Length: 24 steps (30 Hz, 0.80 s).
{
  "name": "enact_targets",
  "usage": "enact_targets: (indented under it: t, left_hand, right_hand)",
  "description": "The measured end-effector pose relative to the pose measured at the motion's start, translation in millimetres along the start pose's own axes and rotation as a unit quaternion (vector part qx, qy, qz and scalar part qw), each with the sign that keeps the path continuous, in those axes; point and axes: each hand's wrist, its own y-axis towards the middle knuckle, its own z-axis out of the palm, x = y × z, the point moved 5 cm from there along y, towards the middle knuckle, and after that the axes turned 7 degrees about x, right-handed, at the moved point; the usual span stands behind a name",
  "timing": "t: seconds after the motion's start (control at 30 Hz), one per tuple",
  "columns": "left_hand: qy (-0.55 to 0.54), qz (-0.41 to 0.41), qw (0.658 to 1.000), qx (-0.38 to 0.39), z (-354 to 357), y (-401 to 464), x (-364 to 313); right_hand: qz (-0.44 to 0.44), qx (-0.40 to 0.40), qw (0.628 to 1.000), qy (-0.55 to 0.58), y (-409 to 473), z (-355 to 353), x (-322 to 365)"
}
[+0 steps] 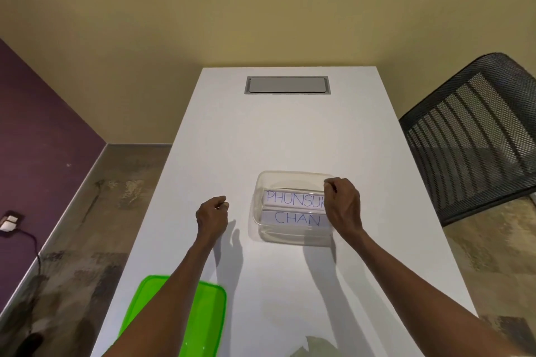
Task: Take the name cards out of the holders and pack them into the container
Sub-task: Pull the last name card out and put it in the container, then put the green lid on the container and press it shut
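A clear plastic container [260,187] stands on the white table [261,139], right of centre. Inside it are two white name cards with blue handwriting, one reading "PHUNSUK" [293,198] at the back and one reading "CHAN" [295,218] in front. My right hand [343,206] is at the container's right side, its fingers pinched on the right end of the "PHUNSUK" card and hiding the last letters. My left hand [211,216] is a loose fist just above the table, left of the container, with nothing visible in it. I see no card holders.
A green lid [203,319] lies at the table's near left corner, partly under my left forearm. A grey cable hatch [287,84] is set into the far end. A black mesh chair [475,136] stands close on the right. Floor lies to the left.
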Motion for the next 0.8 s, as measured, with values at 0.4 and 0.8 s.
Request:
enact_targets:
  t: [0.4, 0.8]
  left_hand:
    - [0.073, -0.043, 0.995, -0.052, -96, -26, 94]
    - [0.143, -0.051, 0.988, -0.037, -145, -38, 180]
  right_hand:
    - [-0.017, 0.223, 0.974, 0.038, -106, 113, 57]
    - [0.146, 0.388, 0.91, -0.03, -171, 195, 55]
